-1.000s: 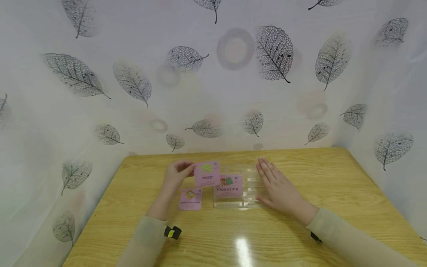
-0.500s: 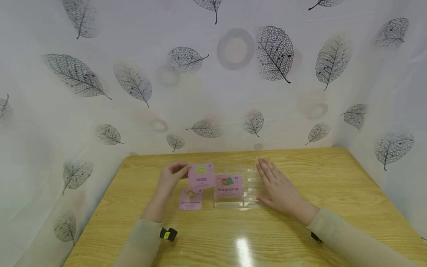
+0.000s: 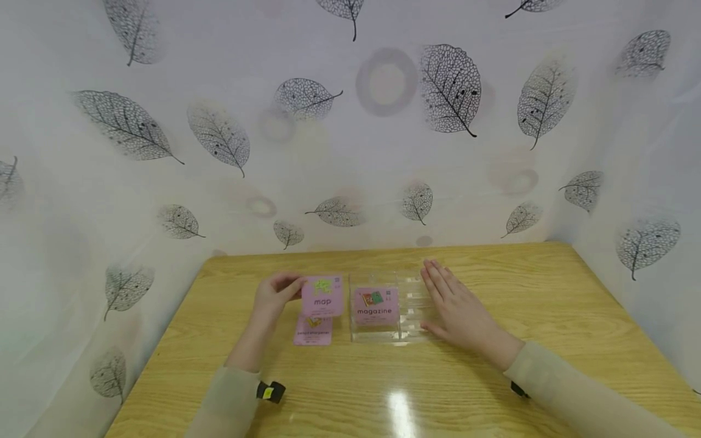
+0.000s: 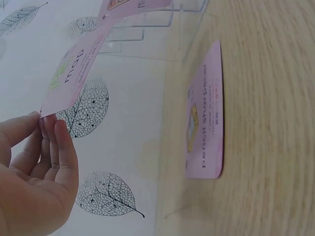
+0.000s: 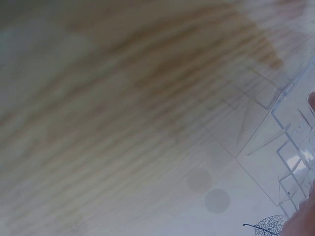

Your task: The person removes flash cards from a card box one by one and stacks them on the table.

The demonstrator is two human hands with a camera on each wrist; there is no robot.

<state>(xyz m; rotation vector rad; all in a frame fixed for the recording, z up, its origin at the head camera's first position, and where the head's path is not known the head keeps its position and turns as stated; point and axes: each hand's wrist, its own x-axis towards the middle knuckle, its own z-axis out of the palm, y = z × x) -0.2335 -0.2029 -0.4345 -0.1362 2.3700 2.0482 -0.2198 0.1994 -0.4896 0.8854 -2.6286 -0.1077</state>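
Note:
My left hand (image 3: 275, 295) pinches a pink "map" flashcard (image 3: 322, 295) by its edge, thumb against fingers, as the left wrist view shows. The card is held above the table and overlaps the top of a pink "pencil sharpener" flashcard (image 3: 313, 331) that lies on the wood. To the right stands a clear plastic tiered rack (image 3: 375, 336), with a pink "magazine" flashcard (image 3: 376, 306) in it. My right hand (image 3: 459, 308) rests against the rack's right side with its fingers straight. In the right wrist view only a bit of that hand shows, beside the clear rack (image 5: 295, 147).
The wooden table (image 3: 350, 389) ends at the back against a white curtain (image 3: 350, 146) printed with dark leaves. The curtain also hangs along both sides. A black band (image 3: 271, 392) sits at my left sleeve.
My left hand has carried the "map" card left and slightly down, away from the rack, to over the "pencil sharpener" card. My right hand has stayed at the rack.

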